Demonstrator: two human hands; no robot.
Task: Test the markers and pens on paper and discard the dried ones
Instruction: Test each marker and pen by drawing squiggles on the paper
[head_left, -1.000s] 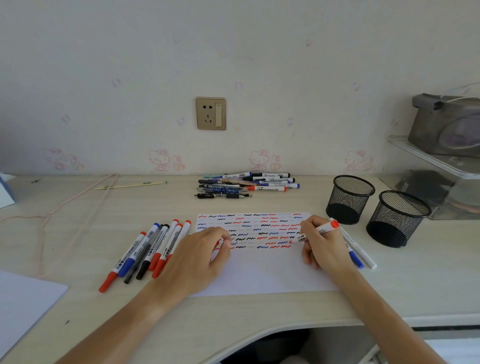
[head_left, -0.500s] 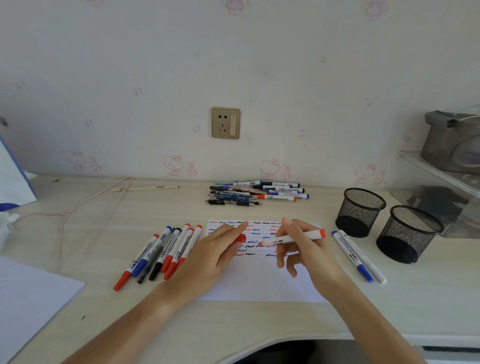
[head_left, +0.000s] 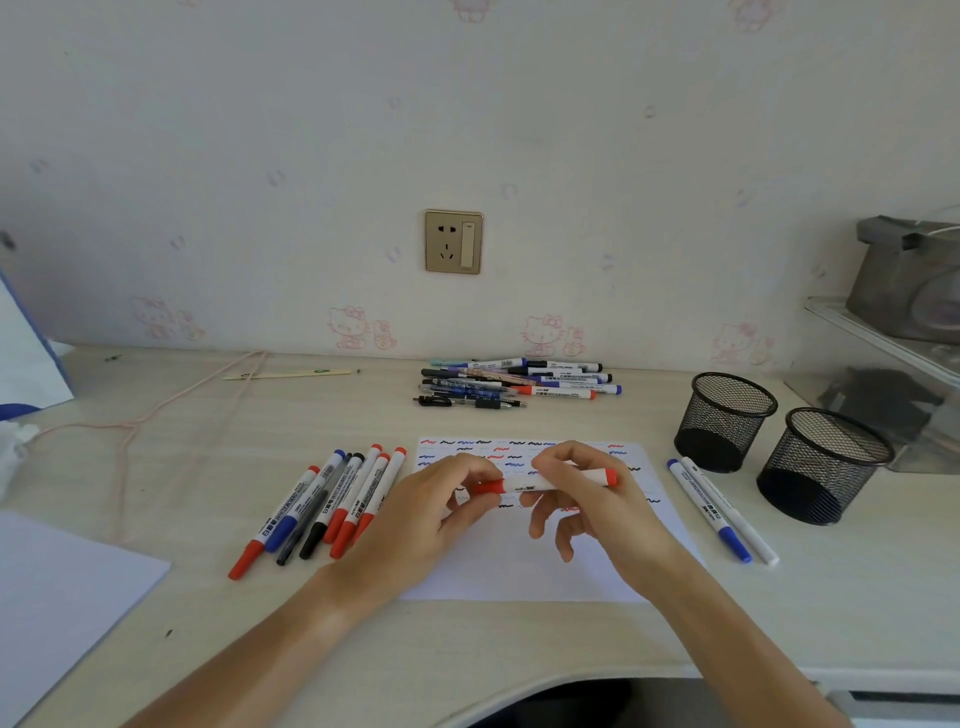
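Two hands meet over the paper (head_left: 524, 566) at the middle of the desk (head_left: 857, 597), sharing one red marker (head_left: 545, 484) held level above the sheet. The left hand (head_left: 431, 512) pinches the red cap end between thumb and fingers; the right hand (head_left: 587, 499) curls thumb and forefinger round the white barrel, its other fingers hanging loose below. Whether the cap is fully seated cannot be told, since fingers cover the joint. Print on the barrel is too small to read.

Short wavy test strokes in red, blue and black fill the far part of the paper, partly hidden behind both hands.

Left of the sheet lies a fanned row of markers (head_left: 322, 506) with red, blue and black caps; "WHITEBOARD" can be read on some barrels. Right of it lie two more markers (head_left: 719, 512), one blue-capped, one white. Just beyond stand two black mesh cups (head_left: 727, 421). A heap of pens (head_left: 514, 383) sits near the far wall, its labels illegible. Another white sheet (head_left: 57, 587) is cut off at the near left edge.
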